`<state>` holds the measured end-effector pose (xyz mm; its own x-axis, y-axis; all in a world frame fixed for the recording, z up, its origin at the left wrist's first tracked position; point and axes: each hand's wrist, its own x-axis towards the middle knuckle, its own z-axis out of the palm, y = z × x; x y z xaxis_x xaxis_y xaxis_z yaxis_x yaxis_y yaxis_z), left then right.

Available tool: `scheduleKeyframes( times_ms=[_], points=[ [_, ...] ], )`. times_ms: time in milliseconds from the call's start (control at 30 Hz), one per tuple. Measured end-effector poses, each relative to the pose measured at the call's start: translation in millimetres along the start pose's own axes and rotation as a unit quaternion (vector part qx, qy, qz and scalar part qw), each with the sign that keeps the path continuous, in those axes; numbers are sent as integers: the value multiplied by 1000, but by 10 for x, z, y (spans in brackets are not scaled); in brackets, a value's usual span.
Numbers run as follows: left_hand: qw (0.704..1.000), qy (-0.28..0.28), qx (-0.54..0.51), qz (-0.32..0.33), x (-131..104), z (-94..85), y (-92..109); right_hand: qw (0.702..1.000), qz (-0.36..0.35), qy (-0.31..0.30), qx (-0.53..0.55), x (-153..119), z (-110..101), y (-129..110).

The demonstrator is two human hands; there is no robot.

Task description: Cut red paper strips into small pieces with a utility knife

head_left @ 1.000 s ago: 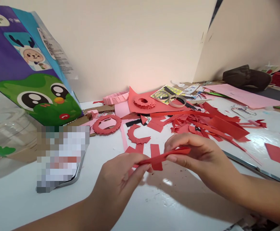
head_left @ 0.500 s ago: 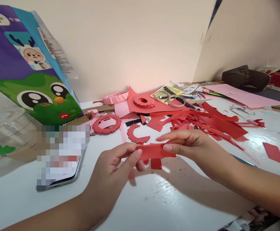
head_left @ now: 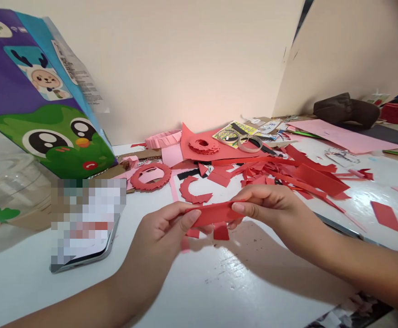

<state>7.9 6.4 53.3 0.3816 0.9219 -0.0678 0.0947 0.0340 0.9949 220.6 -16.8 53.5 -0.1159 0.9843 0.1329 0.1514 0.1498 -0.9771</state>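
Between left hand [head_left: 165,230] and right hand [head_left: 276,207], holds a red paper strip [head_left: 215,215] by both ends, thumbs in front, both grips narrow; looks unattached so far. Just beyond the left hand, shows an open red arc [head_left: 187,190], probably part-built, gap remaining. Farther past that hand, shows a closed red ring [head_left: 151,186], seemingly finished; beyond the right hand, has unassembled red scraps [head_left: 263,172]. Farthest, has a small red ring [head_left: 204,151], closed too. Turns the strip's broad face into view, edge-on a second ago; curls the right index finger, outstretched half a second ago.
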Motion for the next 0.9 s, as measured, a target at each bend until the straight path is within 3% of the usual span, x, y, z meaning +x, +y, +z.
scheduleKeyframes(
  times_ms=[267,433,667,900],
  points=[
    [993,-31,-115,-20,-19,-8,-24,998,-6,-37,52,-23,-2,-58],
    [996,-13,-89,14,4,7,-93,1000,-18,-17,14,-31,-8,-18],
    [999,20,-15,37,20,-42,-79,998,-4,-36,50,-20,40,-7],
    [999,-21,-37,34,25,-19,-65,999,2,-8,35,-16,25,57]
  ],
)
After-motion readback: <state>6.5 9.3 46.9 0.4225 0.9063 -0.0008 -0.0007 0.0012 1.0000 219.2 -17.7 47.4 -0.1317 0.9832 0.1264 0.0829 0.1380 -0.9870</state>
